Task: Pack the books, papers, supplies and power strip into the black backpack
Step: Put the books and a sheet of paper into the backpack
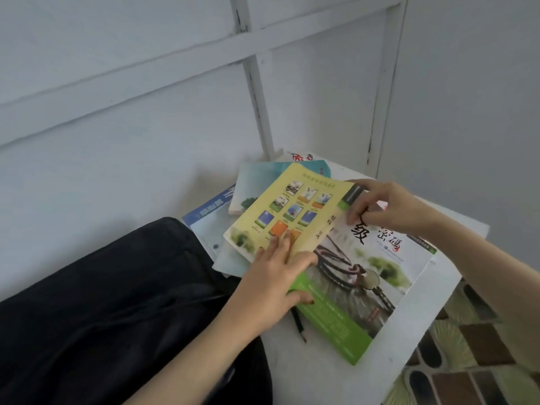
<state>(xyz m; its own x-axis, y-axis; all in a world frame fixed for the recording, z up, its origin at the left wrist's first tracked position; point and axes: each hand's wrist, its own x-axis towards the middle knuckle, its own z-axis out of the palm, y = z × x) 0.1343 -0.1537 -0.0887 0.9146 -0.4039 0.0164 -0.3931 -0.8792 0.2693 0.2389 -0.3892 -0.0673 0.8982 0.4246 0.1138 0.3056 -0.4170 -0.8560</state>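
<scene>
A person's left hand [277, 276] lies with spread, fairly straight fingers on the near corner of a yellow book [292, 211], the thumb resting on the green book [365, 282] beneath. The right hand [388, 206] curls its fingers round the yellow book's far right corner. Both volumes lie on a white bench [330, 375], the yellow one partly overlapping a pale teal book [257, 185] and a blue-edged booklet [209, 210] behind it. A dark pencil [298, 324] lies just beside the green book's near edge. The black backpack [117, 287] sits to the left, touching the pile. Patterned floor [467, 346] shows at right.
</scene>
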